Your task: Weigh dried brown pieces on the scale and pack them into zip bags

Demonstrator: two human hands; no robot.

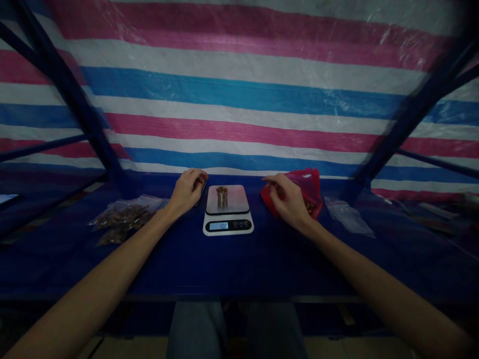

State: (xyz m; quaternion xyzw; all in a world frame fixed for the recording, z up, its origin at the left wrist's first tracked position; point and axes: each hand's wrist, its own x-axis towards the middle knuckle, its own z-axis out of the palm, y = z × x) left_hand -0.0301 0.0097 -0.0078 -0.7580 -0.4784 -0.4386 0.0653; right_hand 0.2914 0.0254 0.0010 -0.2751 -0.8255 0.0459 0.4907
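A white kitchen scale (228, 224) stands on the blue table, its display reading what looks like 108. On its plate is a small metal cup (222, 197) filled with brown pieces. My left hand (187, 189) rests left of the scale, fingers loosely bent and thumb apart. Partly under it lies a thin dark flat object (202, 191) that I cannot make out. Over a red bag (314, 182) holding brown pieces, my right hand (288, 199) hovers or rests with thumb and fingers apart; nothing shows between them.
Clear plastic bags of brown pieces (125, 219) lie at the left. To the right are flat clear zip bags (348, 217). Blue metal posts (84, 109) frame both sides, and a striped plastic sheet (239, 99) hangs behind the table (224, 269).
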